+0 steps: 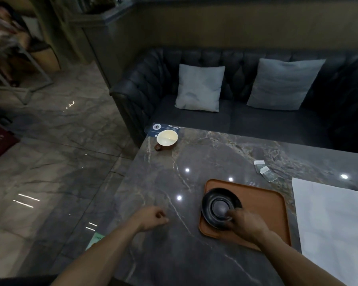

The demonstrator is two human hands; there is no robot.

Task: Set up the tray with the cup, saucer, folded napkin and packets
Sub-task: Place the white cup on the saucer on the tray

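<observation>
The tray [262, 203] lies on the counter [174, 244] towards its near right, its far edge and right side bare. The saucer [217, 205] sits over the tray's left part, reaching to the left rim. The right hand [244, 223] holds the saucer's near edge, grip closed on it; the fingers cover that edge, so whether it lies flat I cannot tell. The left hand [151, 218] hangs over bare counter left of the tray, fingers loosely curled, grip holding nothing.

The cup [166, 138] stands far off at the counter's far left corner, close to both edges, partly on a card [163, 127]. Two packets [265, 169] lie just past the tray's far right corner, blurred. The napkin [331, 223] lies spread right of the tray, cut off by the frame. A sofa [236, 112] runs along the far edge.
</observation>
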